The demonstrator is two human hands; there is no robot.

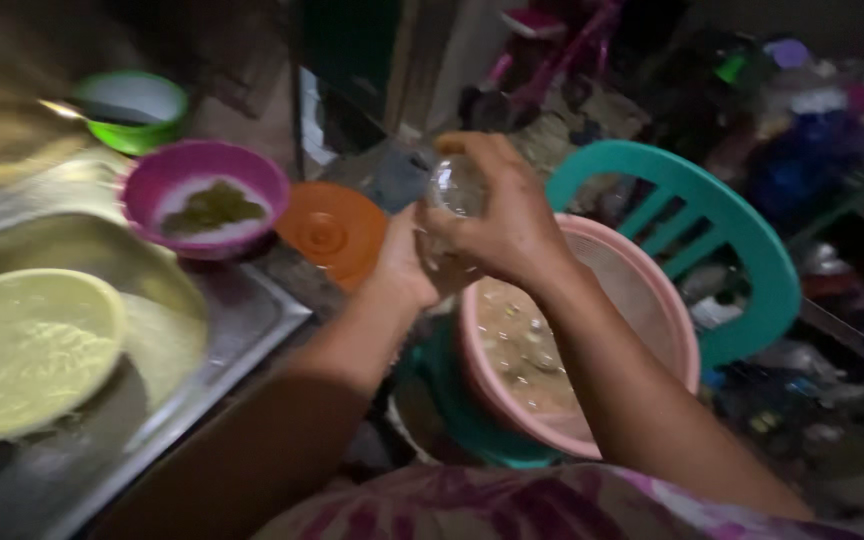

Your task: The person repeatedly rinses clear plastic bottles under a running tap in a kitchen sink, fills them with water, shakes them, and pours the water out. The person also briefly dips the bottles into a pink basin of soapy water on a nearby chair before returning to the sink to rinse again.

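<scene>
Both my hands hold a clear plastic bottle above a pink basin. My left hand grips the bottle's lower part from the left. My right hand wraps over its upper part, near an orange cap at the top. The basin holds murky water with bits in it and sits on a teal plastic chair. The picture is blurred, so the bottle's contents are hard to make out.
A steel sink lies at left with a pale yellow plate in it. Behind it stand a purple bowl with green stuff, a green bowl and an orange lid. Clutter fills the right background.
</scene>
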